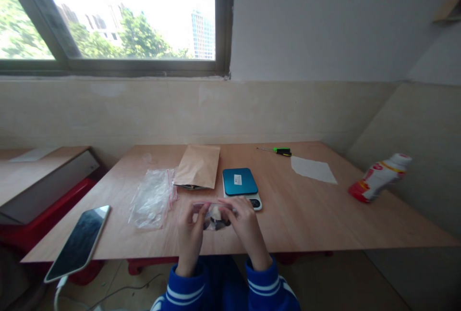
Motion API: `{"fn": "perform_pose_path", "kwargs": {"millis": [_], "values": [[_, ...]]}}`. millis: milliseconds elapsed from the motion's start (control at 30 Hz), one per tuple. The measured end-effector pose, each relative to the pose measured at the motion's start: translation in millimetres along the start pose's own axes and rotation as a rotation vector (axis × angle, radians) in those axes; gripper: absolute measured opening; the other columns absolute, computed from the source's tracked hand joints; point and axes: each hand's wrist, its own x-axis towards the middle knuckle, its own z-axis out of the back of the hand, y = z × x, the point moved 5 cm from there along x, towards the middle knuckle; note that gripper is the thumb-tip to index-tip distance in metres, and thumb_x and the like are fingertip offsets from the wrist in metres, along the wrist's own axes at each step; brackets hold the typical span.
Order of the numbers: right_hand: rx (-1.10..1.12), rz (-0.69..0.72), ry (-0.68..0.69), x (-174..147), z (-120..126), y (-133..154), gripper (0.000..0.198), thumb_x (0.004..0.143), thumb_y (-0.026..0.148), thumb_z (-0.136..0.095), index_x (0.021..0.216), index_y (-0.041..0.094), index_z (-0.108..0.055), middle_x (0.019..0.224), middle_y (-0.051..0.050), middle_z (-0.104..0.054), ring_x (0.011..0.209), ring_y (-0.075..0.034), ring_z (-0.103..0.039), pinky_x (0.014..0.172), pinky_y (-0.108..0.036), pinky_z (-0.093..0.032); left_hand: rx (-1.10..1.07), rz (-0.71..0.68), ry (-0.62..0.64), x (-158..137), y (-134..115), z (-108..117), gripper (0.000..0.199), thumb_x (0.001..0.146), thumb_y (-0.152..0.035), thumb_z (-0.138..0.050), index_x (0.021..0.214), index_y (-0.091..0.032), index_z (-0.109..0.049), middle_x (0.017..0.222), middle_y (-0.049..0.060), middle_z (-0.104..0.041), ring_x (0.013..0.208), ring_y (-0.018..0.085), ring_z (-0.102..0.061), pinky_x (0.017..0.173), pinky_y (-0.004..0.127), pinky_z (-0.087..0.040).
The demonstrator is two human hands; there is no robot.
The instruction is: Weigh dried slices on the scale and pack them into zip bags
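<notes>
- Left hand (191, 228): thumb and curled fingers pinched together on the left end of a small clear zip bag (216, 216); fingertips partly hidden behind the top edge.
- Right hand (245, 218): also pinches the bag, thumb and fingers closed on its right end; undersides of the fingers out of sight.
- Bag in the near middle, between both hands, above the table (345, 219); pale and dark contents too blurred to identify.
- Just beyond, a digital kitchen scale (240, 182) with teal platform; near left part covered by the right hand, display too small to read.
- Left of the scale, a kraft paper pouch (199, 164), dark at its near edge, inside hard to see; then clear zip bags (153, 199), overlapping, hard to count.
- Near left, a smartphone (79, 240) reaching past the table edge, support unclear, cable (57, 296) cut off below.
- Far right, a screwdriver (283, 151), white paper (313, 170) and plastic bottle (380, 177), lettering illegible.
- Blue sleeves (187, 284) cropped at the bottom.
</notes>
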Motion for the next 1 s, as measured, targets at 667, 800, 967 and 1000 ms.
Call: {"fn": "perform_pose_path", "kwargs": {"millis": [667, 800, 967, 1000], "values": [[-0.016, -0.019, -0.02, -7.4, 4.2, -9.9, 0.013, 0.088, 0.024, -0.061, 0.077, 0.023, -0.068, 0.072, 0.0, -0.07, 0.073, -0.018, -0.063, 0.069, -0.032, -0.044, 0.157, -0.024, -0.044, -0.1, 7.9, 9.1, 0.034, 0.078, -0.053, -0.059, 0.07, -0.019, -0.062, 0.064, 0.003, -0.067, 0.061, 0.019, -0.065, 0.054, 0.028, -0.052], [0.005, -0.058, -0.02, -10.3, 4.9, -14.7, 0.018, 0.088, 0.015, -0.058, 0.077, 0.024, -0.069, 0.072, 0.001, -0.07, 0.072, -0.018, -0.061, 0.068, -0.03, -0.045, 0.112, 0.005, -0.044, 0.2, 10.6, 10.6, 0.033, 0.077, -0.051, -0.062, 0.072, -0.019, -0.063, 0.065, 0.003, -0.067, 0.061, 0.019, -0.065, 0.054, 0.028, -0.052], [-0.038, -0.035, -0.099, -11.9, 7.0, -9.9, 0.028, 0.086, 0.004, -0.05, 0.07, 0.022, -0.066, 0.067, 0.0, -0.068, 0.069, -0.018, -0.06, 0.069, -0.032, -0.042, 0.092, 0.014, -0.017, -1.7, 7.7, 9.2, 0.033, 0.078, -0.051, -0.061, 0.072, -0.019, -0.063, 0.067, 0.003, -0.068, 0.065, 0.019, -0.065, 0.059, 0.029, -0.053], [-0.052, -0.025, -0.115, -12.1, 7.5, -8.4, 0.029, 0.086, 0.004, -0.049, 0.069, 0.022, -0.065, 0.067, 0.0, -0.068, 0.068, -0.018, -0.06, 0.069, -0.032, -0.041, 0.085, 0.014, -0.01, -2.6, 6.4, 8.3, 0.033, 0.078, -0.051, -0.06, 0.072, -0.019, -0.063, 0.067, 0.003, -0.068, 0.066, 0.019, -0.065, 0.06, 0.029, -0.052]]}}
